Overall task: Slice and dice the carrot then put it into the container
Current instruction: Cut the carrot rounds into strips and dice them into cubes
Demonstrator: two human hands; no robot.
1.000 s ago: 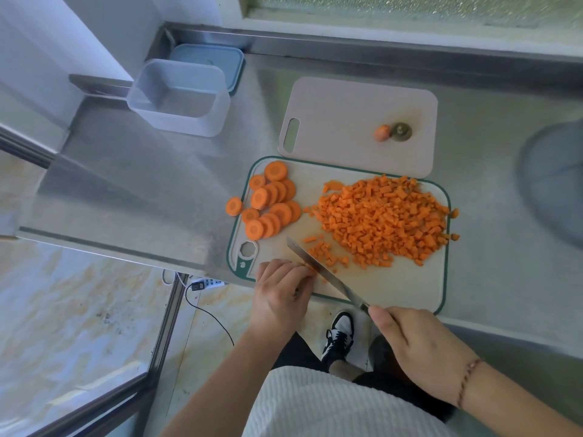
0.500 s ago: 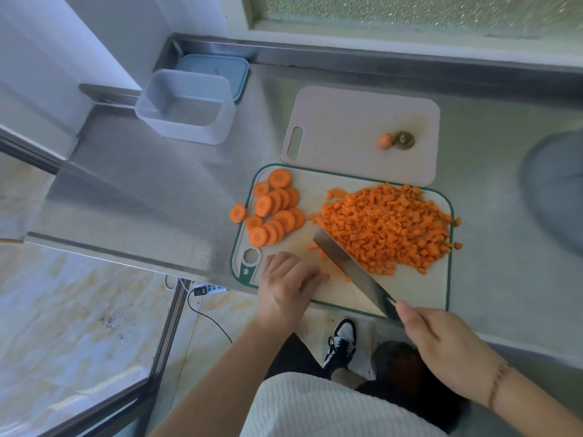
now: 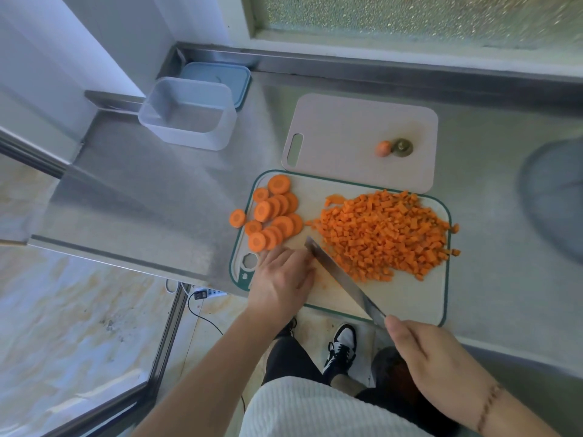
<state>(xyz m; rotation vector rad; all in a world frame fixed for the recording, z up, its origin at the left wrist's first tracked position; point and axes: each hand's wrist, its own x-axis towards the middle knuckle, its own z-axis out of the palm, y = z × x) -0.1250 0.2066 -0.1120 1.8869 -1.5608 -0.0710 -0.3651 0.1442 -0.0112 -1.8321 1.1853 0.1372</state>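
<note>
A green-rimmed cutting board point(image 3: 422, 298) carries a big heap of diced carrot point(image 3: 385, 234) on its right half and several round carrot slices point(image 3: 274, 216) on its left; one slice point(image 3: 237, 218) lies off the board on the counter. My right hand point(image 3: 432, 361) grips the handle of a knife point(image 3: 339, 274), whose blade lies against the near-left edge of the dice heap. My left hand point(image 3: 282, 280) rests on the board just left of the blade, fingers pointing at the slices. The empty clear container point(image 3: 189, 113) stands at the back left.
A second pale cutting board point(image 3: 347, 130) behind holds the carrot end point(image 3: 382, 148) and its top point(image 3: 402, 147). A blue lid point(image 3: 217, 77) lies behind the container. The steel counter's edge point(image 3: 120, 257) runs close on the left, floor below. A grey round object point(image 3: 555, 209) sits at the right.
The knife blade has swept the small loose dice rightwards into the main heap. My left hand has shifted slightly up the board towards the slices.
</note>
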